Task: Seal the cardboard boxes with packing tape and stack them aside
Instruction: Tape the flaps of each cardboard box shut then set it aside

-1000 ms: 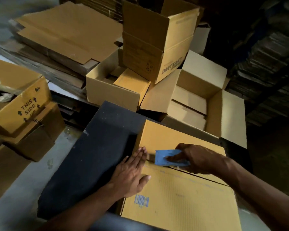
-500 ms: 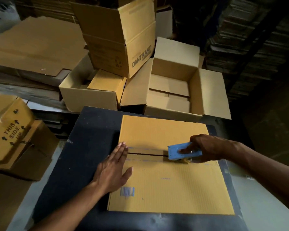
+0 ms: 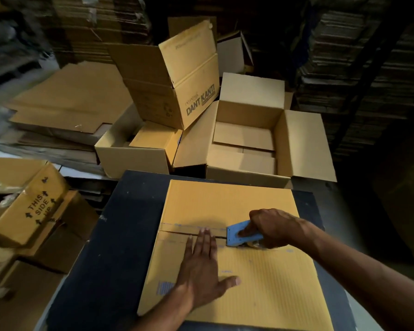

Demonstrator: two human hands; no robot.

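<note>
A closed cardboard box (image 3: pixel 237 259) lies on the dark worktop (image 3: pixel 105 247). The left hand (image 3: pixel 202 271) presses flat, fingers spread, beside the taped centre seam; the right hand (image 3: pixel 270 226) grips a blue tape dispenser (image 3: pixel 237 235) on that seam.

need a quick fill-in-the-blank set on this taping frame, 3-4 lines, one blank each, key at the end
1. The right hand holds a tape dispenser whose colour is ____.
2. The left hand lies ____ on the box on the table, fingers straight.
3. The tilted box behind reads DANT ____.
4. The box at far left is printed THIS ____ UP.

Missing words: blue; flat; KANTI; SIDE
</note>
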